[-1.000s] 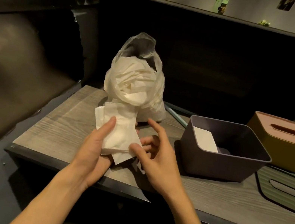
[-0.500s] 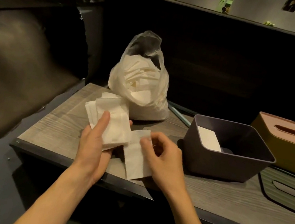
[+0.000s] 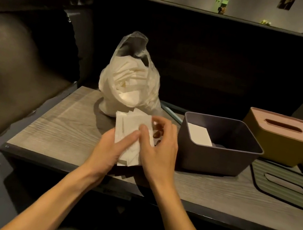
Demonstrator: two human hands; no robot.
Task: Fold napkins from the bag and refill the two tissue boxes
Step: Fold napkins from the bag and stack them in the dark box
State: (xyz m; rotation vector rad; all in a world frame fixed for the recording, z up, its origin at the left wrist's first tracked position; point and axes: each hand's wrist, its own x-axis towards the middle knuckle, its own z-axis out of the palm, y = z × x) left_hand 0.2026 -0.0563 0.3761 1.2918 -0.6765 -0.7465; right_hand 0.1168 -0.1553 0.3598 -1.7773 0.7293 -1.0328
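A clear plastic bag point(image 3: 130, 82) full of white napkins stands at the back of the wooden table point(image 3: 59, 129). In front of it my left hand point(image 3: 110, 148) holds a stack of white napkins point(image 3: 130, 125), thumb on top. My right hand point(image 3: 159, 146) has its curled fingers on the right side of the same stack. To the right sits an open dark purple tissue box point(image 3: 219, 147) with one folded napkin point(image 3: 198, 136) inside. A yellow tissue box point(image 3: 282, 138) with a pink slotted lid stands further right.
A green slotted lid point(image 3: 286, 183) lies flat on the table at the right, in front of the yellow box. A dark padded seat point(image 3: 12, 70) fills the left side. A dark partition wall rises behind the table.
My right hand had pulled one napkin out to the side; it now lies back against the stack, with both hands together on it. The view has shifted slightly.
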